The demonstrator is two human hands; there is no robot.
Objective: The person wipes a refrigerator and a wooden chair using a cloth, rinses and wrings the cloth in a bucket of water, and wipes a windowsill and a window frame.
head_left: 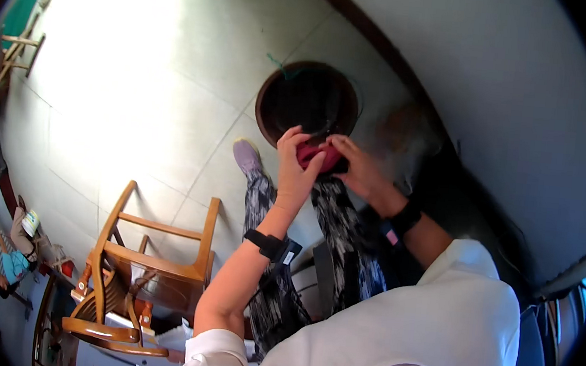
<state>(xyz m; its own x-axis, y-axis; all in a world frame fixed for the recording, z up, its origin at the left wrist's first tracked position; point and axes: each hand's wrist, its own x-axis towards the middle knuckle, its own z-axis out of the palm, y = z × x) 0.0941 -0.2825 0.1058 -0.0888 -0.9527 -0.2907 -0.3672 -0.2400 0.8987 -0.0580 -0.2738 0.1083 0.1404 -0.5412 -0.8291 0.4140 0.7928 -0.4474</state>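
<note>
Between both hands, over my lap, is a small dark red item (319, 159), perhaps folded fabric; its exact kind is hard to make out. My left hand (296, 166) grips it from the left, thumb pressed against its face and fingers curled at its far edge. On the other side my right hand (356, 166) pinches its upper right edge. Just beyond the hands stands a round brown tub (265, 114) with a dark interior. The contents of the tub are too dark to tell.
A wooden chair (154, 260) stands to my left on the pale tiled floor (151, 129). Wooden furniture (19, 47) is at the far left. Another person (17, 263) is at the lower left. A white wall (511, 83) rises at the right.
</note>
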